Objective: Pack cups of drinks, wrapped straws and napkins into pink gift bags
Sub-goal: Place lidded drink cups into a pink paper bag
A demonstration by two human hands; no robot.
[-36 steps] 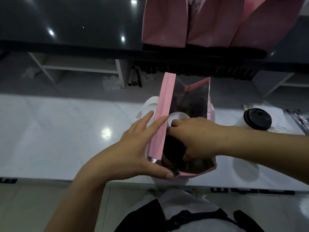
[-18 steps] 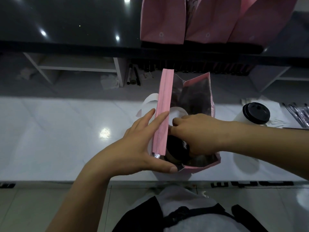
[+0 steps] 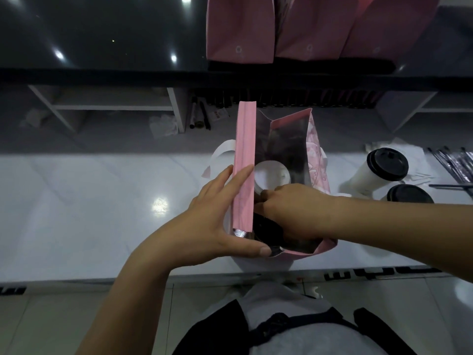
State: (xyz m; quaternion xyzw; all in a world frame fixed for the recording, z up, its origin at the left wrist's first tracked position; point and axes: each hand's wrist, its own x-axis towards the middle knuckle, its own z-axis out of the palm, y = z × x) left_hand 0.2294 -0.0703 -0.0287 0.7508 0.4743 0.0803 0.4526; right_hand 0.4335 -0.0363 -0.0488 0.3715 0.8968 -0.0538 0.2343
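Your bag (image 3: 245, 162) stands upright on the white counter (image 3: 102, 201), right in front of you, mouth wide open. It is pink outside and lined with shiny silver foil; the left wall is folded into a flat pink strip, the right wall carries a pale print, and a white handle (image 3: 221, 153) loops out on the left.

Your left hand (image 3: 204, 221) lies flat against the left wall, fingers straight and close together, thumb stretched along the near rim. Your right hand (image 3: 291, 211) reaches down into the mouth from the right; its fingers are hidden inside, so you cannot tell whether they grip anything.

Inside the bag a white lid (image 3: 271, 174) shows at the far end and a black lid (image 3: 266, 228) at the near end, under your right hand.

To the right, two cups with black lids (image 3: 368, 175) (image 3: 409, 196) stand just beside each other, with wrapped straws (image 3: 458, 165) past them at the edge. More pink bags (image 3: 240, 29) stand on the dark ledge beyond.
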